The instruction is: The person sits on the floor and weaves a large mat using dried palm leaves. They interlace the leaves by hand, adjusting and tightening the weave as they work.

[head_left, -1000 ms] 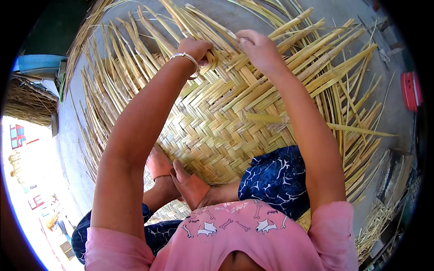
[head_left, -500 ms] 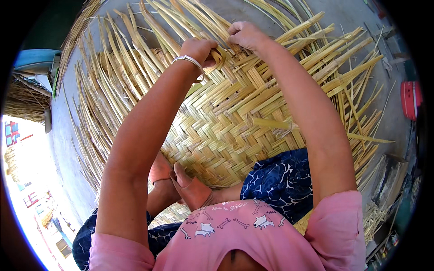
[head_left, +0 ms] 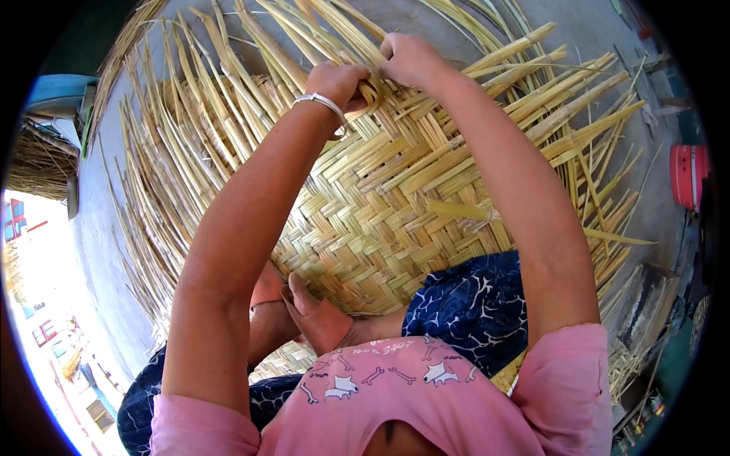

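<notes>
Right hand (head_left: 413, 62) shifted leftward; woven mat (head_left: 361, 216) is straw-yellow, zigzag-patterned.

Flat yellowish herringbone-woven mat (head_left: 372, 235), loosely fringed

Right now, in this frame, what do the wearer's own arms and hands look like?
Loose, short pink sleeves end above the elbows, leaving both forearms bare. The left hand is ungloved, with a silvery bangle at its wrist; the right hand is ungloved, its wrist unadorned.

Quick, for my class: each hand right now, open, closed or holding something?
Left hand: closed on a folded strip.
Right hand: curled at other strips; whether it grips one cannot be told.
</notes>
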Motion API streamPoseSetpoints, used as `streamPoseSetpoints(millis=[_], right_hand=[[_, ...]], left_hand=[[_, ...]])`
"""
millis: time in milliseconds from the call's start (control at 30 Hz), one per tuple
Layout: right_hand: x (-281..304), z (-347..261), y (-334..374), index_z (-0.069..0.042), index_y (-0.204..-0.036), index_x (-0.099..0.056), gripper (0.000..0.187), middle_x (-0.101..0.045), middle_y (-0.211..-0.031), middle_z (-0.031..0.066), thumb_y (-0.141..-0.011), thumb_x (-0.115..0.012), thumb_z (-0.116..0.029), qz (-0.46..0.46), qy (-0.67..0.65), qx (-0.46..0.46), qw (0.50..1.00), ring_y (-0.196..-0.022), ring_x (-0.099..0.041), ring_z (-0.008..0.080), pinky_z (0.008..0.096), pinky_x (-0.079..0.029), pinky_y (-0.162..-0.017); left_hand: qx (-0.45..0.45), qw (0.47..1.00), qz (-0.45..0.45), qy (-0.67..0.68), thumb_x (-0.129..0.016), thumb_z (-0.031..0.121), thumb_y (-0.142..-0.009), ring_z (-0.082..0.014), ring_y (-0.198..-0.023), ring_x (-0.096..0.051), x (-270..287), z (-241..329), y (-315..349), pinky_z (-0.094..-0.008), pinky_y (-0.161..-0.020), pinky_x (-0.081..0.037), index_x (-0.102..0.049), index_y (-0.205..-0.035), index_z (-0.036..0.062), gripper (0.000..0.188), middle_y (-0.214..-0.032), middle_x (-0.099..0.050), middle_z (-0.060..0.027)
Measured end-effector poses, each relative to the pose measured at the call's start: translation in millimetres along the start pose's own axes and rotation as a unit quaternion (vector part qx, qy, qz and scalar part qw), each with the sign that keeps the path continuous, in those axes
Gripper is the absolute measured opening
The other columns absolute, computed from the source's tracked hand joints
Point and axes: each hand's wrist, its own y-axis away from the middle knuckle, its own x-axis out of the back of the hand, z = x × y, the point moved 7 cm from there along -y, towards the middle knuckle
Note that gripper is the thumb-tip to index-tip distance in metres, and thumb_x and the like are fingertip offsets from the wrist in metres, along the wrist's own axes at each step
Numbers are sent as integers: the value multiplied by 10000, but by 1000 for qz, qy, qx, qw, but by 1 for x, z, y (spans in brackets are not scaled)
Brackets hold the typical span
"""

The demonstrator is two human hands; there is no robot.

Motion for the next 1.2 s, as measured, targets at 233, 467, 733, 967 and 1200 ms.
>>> streamPoseSetpoints(millis=[233, 467, 733, 967, 1200], right_hand=[[-27, 35, -13, 22, -1039, -675, 336, -688, -884, 185, -740, -689, -130, -62, -191, -48, 978, -823, -669, 265, 362, -504, -765], [-16, 24, 6, 16, -1040, -660, 321, -675, -860, 149, -761, -675, -142, -29, -286, 27, 957, -794, -643, 217, 337, -496, -746], [24, -20, 38, -10, -1143, -590, 395, -660, -970, 228, -796, -651, -190, 52, -11, 139, 989, -930, -622, 395, 432, -495, -827], [18, -16, 17, 24, -1085, -584, 361, -648, -1015, 246, -805, -626, -200, -24, 0, 132, 991, -959, -622, 379, 431, -480, -841], [-1, -30, -17, 53, -1195, -514, 506, -638, -1046, 242, -781, -638, -209, -91, 4, 75, 993, -970, -622, 319, 380, -476, -852]], left_hand=[[17, 1000, 4, -10, -659, 163, -854, -253, -763, -681, -2, -2, 1, -347, -674, -583, -638, -999, -27, 239, -902, -671, -127], [42, 999, 8, 0, -637, 159, -866, -221, -759, -676, -7, -13, -16, -341, -677, -578, -621, -1010, -5, 219, -902, -669, -106], [19, 987, -161, 3, -540, 195, -937, -228, -858, -703, -15, -4, -22, -324, -771, -575, -584, -1078, -20, 261, -963, -687, -141], [-46, 986, -124, -106, -613, 265, -923, -205, -841, -712, 0, 19, -8, -305, -778, -579, -606, -1036, -6, 294, -958, -703, -147], [-87, 995, 2, -54, -664, 261, -883, -207, -635, -684, 18, 14, -8, -288, -554, -595, -638, -923, -59, 324, -786, -680, -135]])
